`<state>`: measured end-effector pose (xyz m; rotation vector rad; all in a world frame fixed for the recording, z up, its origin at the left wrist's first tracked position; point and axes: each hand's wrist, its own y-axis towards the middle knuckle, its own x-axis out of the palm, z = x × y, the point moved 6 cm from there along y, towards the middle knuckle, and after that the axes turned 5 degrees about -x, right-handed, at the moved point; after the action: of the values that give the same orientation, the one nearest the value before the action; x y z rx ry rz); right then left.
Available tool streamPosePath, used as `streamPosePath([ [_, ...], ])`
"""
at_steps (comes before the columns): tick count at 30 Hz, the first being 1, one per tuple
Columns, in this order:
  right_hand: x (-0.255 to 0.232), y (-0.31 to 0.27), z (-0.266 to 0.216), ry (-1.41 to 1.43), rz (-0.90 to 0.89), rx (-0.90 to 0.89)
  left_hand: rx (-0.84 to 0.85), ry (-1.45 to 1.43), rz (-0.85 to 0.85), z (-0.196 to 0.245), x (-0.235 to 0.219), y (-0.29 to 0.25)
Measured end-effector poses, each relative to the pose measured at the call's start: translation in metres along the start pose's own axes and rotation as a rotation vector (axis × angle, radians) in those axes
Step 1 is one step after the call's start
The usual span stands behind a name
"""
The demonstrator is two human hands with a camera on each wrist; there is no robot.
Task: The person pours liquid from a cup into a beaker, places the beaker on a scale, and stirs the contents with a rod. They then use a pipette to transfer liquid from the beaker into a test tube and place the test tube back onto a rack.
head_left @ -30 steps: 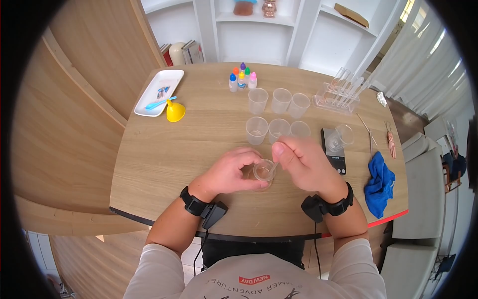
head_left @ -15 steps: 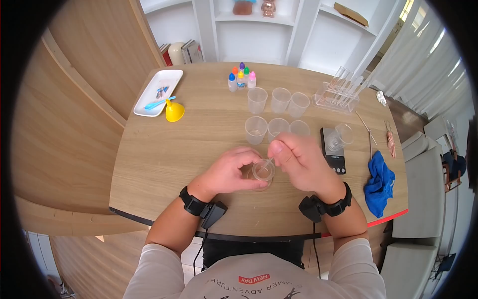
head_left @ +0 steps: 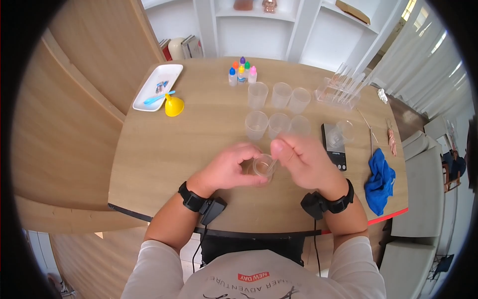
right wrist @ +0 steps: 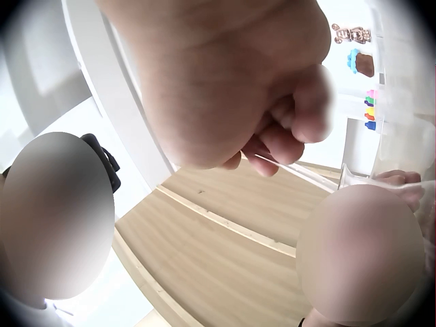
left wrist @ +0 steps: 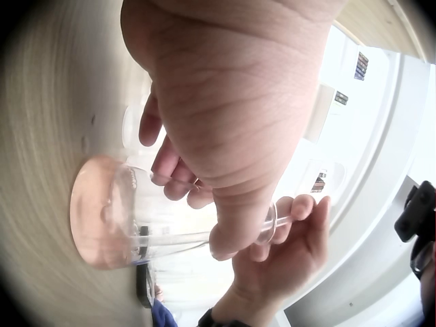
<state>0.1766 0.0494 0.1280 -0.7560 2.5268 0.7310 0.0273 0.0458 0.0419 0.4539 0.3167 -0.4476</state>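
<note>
A clear flask (head_left: 263, 165) stands near the table's front, its neck gripped between the thumb and fingers of my left hand (head_left: 231, 167). The left wrist view shows pinkish liquid (left wrist: 95, 211) in the flask's wide base. My right hand (head_left: 308, 163) pinches the top of a thin clear rod (left wrist: 174, 240), which reaches down through the mouth into the flask. In the right wrist view the fingers of my right hand (right wrist: 225, 82) curl around the rod (right wrist: 306, 174). Whether the rod touches the bottom is unclear.
Several clear cups (head_left: 256, 124) stand in two rows beyond my hands. A black scale (head_left: 334, 149) bearing a clear vessel, a blue cloth (head_left: 380, 182) and a tube rack (head_left: 338, 94) lie right. Dropper bottles (head_left: 241, 74), a yellow funnel (head_left: 174, 105) and a white tray (head_left: 144, 103) are farther back.
The rod's upper part has shifted around the flask's mouth along with my right fingers. My left hand keeps its grip. The head view has tilted slightly, so the table items appear higher.
</note>
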Motion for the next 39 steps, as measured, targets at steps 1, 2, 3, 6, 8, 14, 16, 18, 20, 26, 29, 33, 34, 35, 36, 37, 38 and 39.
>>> streamPosePath([
  [1,0.0,0.0,-0.001,0.006,-0.006,0.008,0.002,0.02,-0.001,0.001,0.0,0.0],
  [2,-0.002,0.001,-0.002,-0.006,0.01,0.036,0.003,0.038,-0.002,0.001,-0.001,0.0],
  [3,-0.003,0.001,0.0,-0.019,0.025,0.064,-0.009,0.03,0.0,0.0,-0.001,0.0],
  [6,0.005,0.0,0.006,0.013,0.022,0.005,0.004,0.012,0.013,-0.001,-0.001,0.0],
  [8,0.003,0.0,0.002,0.017,-0.012,-0.004,0.007,0.023,0.003,-0.001,0.0,0.0],
  [14,0.002,0.001,0.004,0.004,0.023,0.003,-0.021,0.03,-0.005,-0.001,-0.001,0.0],
  [16,0.002,0.001,0.002,0.018,0.03,-0.035,-0.002,0.045,-0.001,0.0,-0.001,0.002],
  [18,0.002,0.001,-0.003,-0.014,-0.05,-0.048,0.017,0.058,0.002,0.001,-0.001,0.001],
  [20,0.0,0.001,0.0,-0.006,-0.012,0.007,0.001,0.043,0.001,0.0,-0.001,0.001],
  [26,0.002,0.002,-0.001,0.003,-0.004,-0.065,0.024,0.068,0.005,0.002,-0.001,0.002],
  [29,0.0,0.001,-0.003,-0.04,-0.002,-0.034,0.017,0.055,0.001,0.0,-0.001,0.001],
  [33,0.007,0.001,0.002,0.024,0.053,-0.078,0.027,0.061,0.004,0.001,-0.001,0.002],
  [34,0.005,0.002,0.001,0.024,0.055,-0.079,0.027,0.073,0.01,0.003,-0.002,0.002],
  [35,0.004,0.002,-0.002,-0.002,0.003,-0.1,0.026,0.085,0.017,0.004,-0.003,0.002],
  [36,0.005,0.002,-0.004,-0.028,-0.05,-0.12,0.026,0.086,0.017,0.004,-0.003,0.002],
  [37,0.005,0.001,-0.006,-0.028,-0.05,-0.121,0.029,0.086,0.013,0.004,-0.003,0.003],
  [38,0.002,0.001,-0.004,-0.033,-0.01,-0.061,0.033,0.086,0.01,0.004,-0.002,0.002],
  [39,0.0,0.0,-0.001,-0.039,0.03,-0.003,0.034,0.087,0.011,0.004,-0.002,0.002],
])
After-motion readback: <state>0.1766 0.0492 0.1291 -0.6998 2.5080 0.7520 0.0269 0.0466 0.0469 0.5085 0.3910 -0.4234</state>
